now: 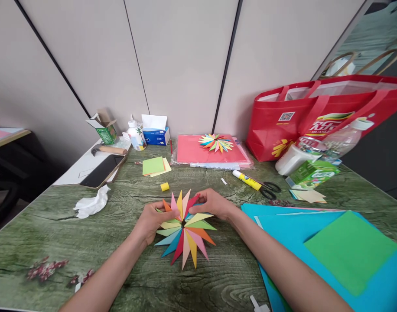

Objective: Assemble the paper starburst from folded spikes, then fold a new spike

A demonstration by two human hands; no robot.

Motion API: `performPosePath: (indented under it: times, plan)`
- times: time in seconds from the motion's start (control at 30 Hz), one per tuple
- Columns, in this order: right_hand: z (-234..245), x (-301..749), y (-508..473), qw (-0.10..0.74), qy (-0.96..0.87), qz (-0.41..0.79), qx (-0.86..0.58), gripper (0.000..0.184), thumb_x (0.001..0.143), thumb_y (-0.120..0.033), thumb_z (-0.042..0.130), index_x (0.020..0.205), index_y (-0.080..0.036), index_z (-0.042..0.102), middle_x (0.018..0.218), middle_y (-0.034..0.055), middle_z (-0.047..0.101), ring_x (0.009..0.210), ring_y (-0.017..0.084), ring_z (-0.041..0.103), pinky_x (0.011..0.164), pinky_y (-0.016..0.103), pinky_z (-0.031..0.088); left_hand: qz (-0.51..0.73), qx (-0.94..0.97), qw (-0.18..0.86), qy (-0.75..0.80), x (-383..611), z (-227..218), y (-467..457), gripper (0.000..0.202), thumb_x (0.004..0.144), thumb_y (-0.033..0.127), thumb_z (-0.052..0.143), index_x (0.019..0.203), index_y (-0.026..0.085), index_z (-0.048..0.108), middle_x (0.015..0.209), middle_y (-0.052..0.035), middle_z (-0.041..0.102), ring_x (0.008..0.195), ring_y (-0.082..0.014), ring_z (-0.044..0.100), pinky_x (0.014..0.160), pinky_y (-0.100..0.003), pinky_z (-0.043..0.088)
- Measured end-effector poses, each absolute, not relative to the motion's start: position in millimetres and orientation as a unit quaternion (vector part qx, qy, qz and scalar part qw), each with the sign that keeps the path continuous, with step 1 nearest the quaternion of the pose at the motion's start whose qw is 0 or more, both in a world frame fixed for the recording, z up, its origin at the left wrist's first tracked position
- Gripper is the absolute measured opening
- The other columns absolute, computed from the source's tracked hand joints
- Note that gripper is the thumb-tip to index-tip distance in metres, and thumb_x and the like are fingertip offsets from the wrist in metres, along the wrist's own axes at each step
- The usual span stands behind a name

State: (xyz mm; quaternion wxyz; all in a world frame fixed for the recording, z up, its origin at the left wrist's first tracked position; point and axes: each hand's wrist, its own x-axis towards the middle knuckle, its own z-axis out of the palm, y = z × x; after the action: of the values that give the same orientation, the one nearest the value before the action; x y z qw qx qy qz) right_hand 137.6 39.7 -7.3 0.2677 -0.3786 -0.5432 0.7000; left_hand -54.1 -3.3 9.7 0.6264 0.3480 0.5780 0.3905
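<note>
A round paper star [192,239] of many folded, pointed pieces in red, pink, yellow, orange, green and blue is at the front middle of the table, with a small dark hole at its centre. My left hand [154,220] grips its upper left side, thumb on top and fingers mostly hidden beneath. On the upper right, my right hand [212,203] pinches the points near a red piece. Just beyond the star lies a yellow glue cap [165,186]. A similar paper star [216,142] rests on a pack of red paper [188,149] near the wall.
A glue stick [247,180] and scissors [270,190] lie right of centre. Blue sheets [276,225] with a green square [351,251] cover the right front. A red bag [276,117] stands behind. At left are a phone [102,171], a hammer [110,150] and a crumpled tissue [92,203].
</note>
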Motion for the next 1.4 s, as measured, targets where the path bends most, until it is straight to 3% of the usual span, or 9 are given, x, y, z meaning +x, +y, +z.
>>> performPosePath:
  times: [0.67, 1.07, 1.4]
  plan:
    - [-1, 133, 38, 0.236, -0.531, 0.702, -0.412, 0.035, 0.042, -0.031, 0.08, 0.068, -0.013, 0.065, 0.06, -0.0008, 0.063, 0.055, 0.011, 0.053, 0.053, 0.022, 0.037, 0.386, 0.353, 0.617, 0.588, -53, 10, -4, 0.031, 0.042, 0.025, 0.082, 0.065, 0.012, 0.065, 0.059, -0.0047, 0.068, 0.046, -0.0135, 0.059, 0.044, -0.022, 0.045]
    - [2, 135, 41, 0.231, -0.531, 0.713, -0.397, 0.04, 0.047, -0.036, 0.078, 0.079, -0.014, 0.065, 0.071, 0.0009, 0.066, 0.06, 0.011, 0.056, 0.056, 0.022, 0.041, 0.389, 0.335, 0.611, 0.603, -49, 14, -3, 0.035, 0.039, 0.026, 0.082, 0.064, 0.012, 0.062, 0.053, -0.0032, 0.066, 0.042, -0.0129, 0.057, 0.042, -0.022, 0.041]
    - [5, 122, 40, 0.228, -0.517, 0.651, -0.507, 0.037, 0.035, -0.025, 0.082, 0.064, -0.014, 0.063, 0.053, -0.0017, 0.061, 0.049, 0.01, 0.051, 0.047, 0.022, 0.04, 0.411, 0.328, 0.59, 0.613, -41, 14, -6, 0.032, 0.037, 0.023, 0.082, 0.062, 0.012, 0.064, 0.051, -0.0024, 0.065, 0.042, -0.0124, 0.056, 0.042, -0.022, 0.042]
